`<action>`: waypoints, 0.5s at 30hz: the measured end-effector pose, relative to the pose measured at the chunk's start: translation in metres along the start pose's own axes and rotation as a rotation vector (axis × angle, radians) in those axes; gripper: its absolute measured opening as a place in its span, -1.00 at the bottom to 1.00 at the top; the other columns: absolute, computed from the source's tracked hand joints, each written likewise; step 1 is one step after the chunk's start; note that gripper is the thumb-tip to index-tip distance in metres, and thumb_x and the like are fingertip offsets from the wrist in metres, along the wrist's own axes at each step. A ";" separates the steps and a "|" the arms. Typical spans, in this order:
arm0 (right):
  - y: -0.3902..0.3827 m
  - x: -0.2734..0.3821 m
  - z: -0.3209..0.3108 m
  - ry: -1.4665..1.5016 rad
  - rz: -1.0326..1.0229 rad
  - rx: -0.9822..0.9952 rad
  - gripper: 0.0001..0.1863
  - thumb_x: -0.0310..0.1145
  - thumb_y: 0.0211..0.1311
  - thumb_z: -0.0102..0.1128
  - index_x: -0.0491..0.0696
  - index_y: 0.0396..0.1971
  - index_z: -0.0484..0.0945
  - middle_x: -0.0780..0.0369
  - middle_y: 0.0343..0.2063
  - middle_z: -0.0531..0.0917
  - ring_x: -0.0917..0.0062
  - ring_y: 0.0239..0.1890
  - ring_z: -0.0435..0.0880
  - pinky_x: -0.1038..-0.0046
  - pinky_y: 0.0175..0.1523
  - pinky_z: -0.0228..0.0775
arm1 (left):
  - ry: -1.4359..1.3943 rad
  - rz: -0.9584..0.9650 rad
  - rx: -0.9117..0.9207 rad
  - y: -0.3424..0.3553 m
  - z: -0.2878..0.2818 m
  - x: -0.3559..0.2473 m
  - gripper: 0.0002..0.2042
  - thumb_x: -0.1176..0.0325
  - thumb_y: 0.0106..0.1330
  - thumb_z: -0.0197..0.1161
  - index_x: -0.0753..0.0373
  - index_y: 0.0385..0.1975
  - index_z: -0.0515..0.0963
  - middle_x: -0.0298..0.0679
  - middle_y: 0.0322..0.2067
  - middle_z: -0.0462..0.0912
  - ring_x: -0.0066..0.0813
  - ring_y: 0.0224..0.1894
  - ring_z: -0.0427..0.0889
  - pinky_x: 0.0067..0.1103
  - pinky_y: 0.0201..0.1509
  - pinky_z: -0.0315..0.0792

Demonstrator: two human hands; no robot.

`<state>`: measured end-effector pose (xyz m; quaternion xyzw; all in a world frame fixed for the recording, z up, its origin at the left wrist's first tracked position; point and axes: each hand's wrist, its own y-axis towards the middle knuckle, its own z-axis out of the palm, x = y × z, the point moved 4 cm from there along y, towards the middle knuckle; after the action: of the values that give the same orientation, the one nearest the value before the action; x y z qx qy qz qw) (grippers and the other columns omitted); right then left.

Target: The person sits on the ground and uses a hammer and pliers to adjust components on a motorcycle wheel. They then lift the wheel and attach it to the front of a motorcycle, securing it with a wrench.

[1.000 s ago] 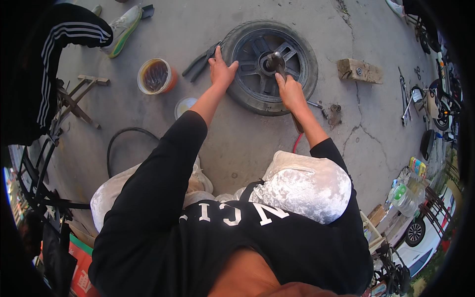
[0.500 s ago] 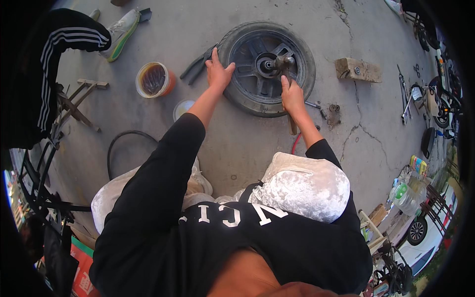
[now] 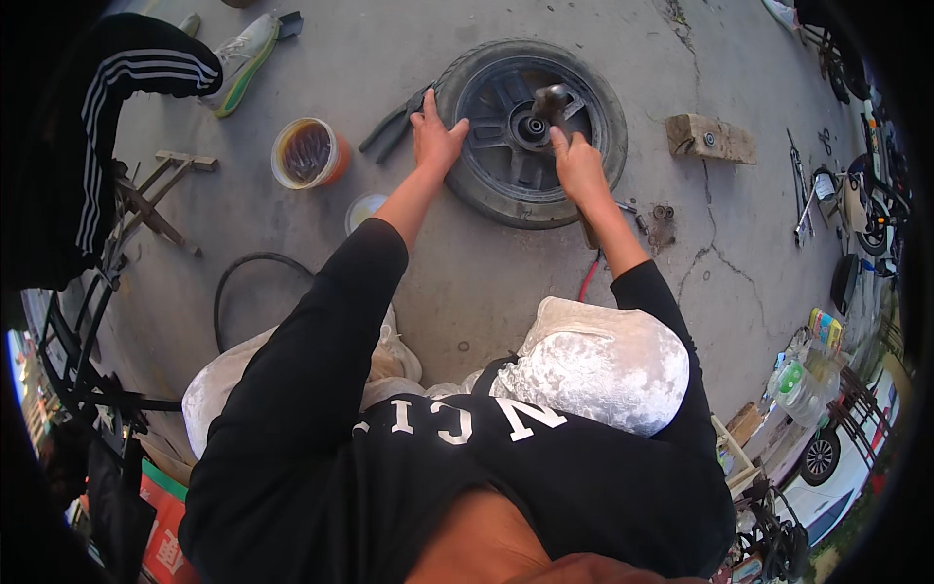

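A wheel with a black tyre (image 3: 516, 210) lies flat on the concrete ground in front of me. My left hand (image 3: 438, 141) rests at its left edge with fingers apart, by the top end of long-handled black pliers (image 3: 387, 130). My right hand (image 3: 581, 173) grips a hammer (image 3: 551, 102), its head just above the centre hub (image 3: 531, 128); the handle runs down under my hand, partly hidden. A short socket tool (image 3: 638, 219) lies beside the tyre's lower right, near a red hose (image 3: 591, 275).
Another person's leg (image 3: 151, 73) and shoe are at upper left, near a wooden folding stool (image 3: 165, 209). A tub of dark liquid (image 3: 309, 154), a small container (image 3: 365, 207) and a black hose (image 3: 251, 259) lie left. Rightward are a wooden block (image 3: 710, 138), wrenches (image 3: 804, 204) and parked scooters (image 3: 866, 204).
The hammer head shifted right half a second ago and is now back up and left over the hub. My left hand has stayed at the tyre's edge.
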<state>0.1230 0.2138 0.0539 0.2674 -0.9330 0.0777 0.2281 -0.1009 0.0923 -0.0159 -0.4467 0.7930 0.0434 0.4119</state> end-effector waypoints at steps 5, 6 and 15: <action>0.014 0.049 -0.036 0.286 0.254 0.274 -0.35 0.09 0.47 -0.10 -0.36 -0.27 0.49 -0.27 -0.46 0.63 -0.19 -0.36 0.65 0.01 -0.21 0.49 | 0.055 -0.037 0.008 0.003 -0.009 0.004 -0.06 0.04 0.09 0.41 -0.06 0.47 0.01 0.07 0.13 0.33 0.07 0.17 0.45 -0.23 0.23 0.38; 0.000 0.040 -0.026 0.261 0.125 0.133 -0.34 0.09 0.47 -0.09 -0.37 -0.27 0.49 -0.26 -0.46 0.63 -0.17 -0.38 0.67 0.03 -0.24 0.50 | 0.055 -0.023 0.004 0.004 -0.009 0.003 -0.06 0.04 0.08 0.41 -0.06 0.47 0.01 0.07 0.13 0.33 0.07 0.17 0.44 -0.22 0.23 0.38; -0.020 0.041 -0.019 0.270 0.069 0.080 -0.33 0.11 0.46 -0.08 -0.35 -0.31 0.53 -0.28 -0.42 0.63 -0.20 -0.25 0.64 -0.01 -0.15 0.47 | 0.031 0.005 -0.005 0.011 -0.008 0.002 -0.08 0.04 0.10 0.40 -0.02 0.46 0.02 0.07 0.14 0.33 0.09 0.17 0.45 -0.22 0.22 0.38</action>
<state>0.1101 0.1834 0.0903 0.2312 -0.8985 0.1581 0.3380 -0.1144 0.0935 -0.0152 -0.4463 0.8004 0.0393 0.3982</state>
